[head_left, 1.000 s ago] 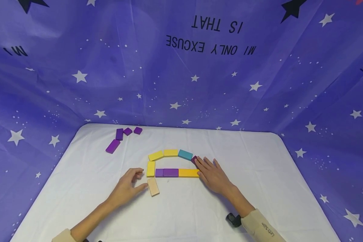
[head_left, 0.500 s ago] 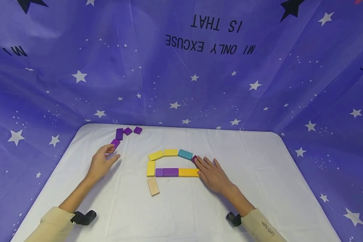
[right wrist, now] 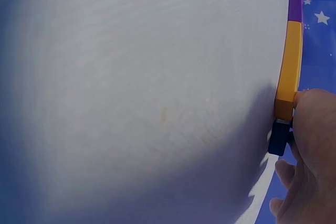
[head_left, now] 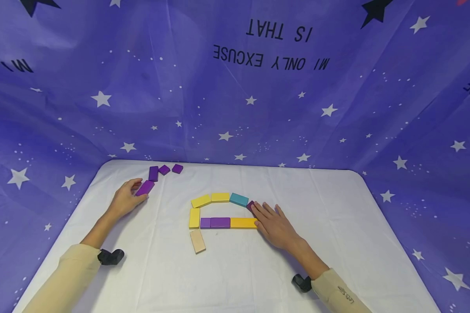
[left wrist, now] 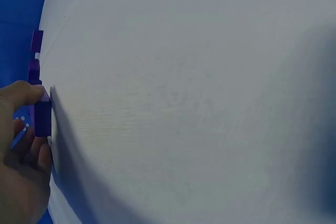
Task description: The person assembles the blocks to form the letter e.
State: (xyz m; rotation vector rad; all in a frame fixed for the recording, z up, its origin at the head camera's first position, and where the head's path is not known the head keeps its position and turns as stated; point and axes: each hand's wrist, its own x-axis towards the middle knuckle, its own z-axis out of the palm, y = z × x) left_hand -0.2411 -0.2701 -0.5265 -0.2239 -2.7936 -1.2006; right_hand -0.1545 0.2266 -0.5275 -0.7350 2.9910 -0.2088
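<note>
In the head view my left hand (head_left: 126, 199) is at a purple block (head_left: 145, 188) on the left of the white table, thumb and curled fingers on either side of it. In the left wrist view the thumb tip lies on that purple block (left wrist: 43, 116). My right hand (head_left: 276, 227) lies with straight fingers over the right end of a block outline. Its fingertips touch a dark purple block (head_left: 250, 205), and its thumb is at a yellow-orange block (head_left: 243, 223). A dark block (right wrist: 279, 137) adjoins that block's end in the right wrist view; the hand hides it in the head view.
The outline also has yellow blocks (head_left: 194, 218), a teal block (head_left: 239, 199) and purple blocks (head_left: 220, 222). A plain wooden block (head_left: 197, 241) slants below its left end. Smaller purple blocks (head_left: 164, 170) lie near the back edge. A starry blue cloth (head_left: 235, 108) hangs behind.
My left hand has left the wooden block, moved left and up to the purple block, and settled with thumb and fingers beside it. The right hand has stayed in place.
</note>
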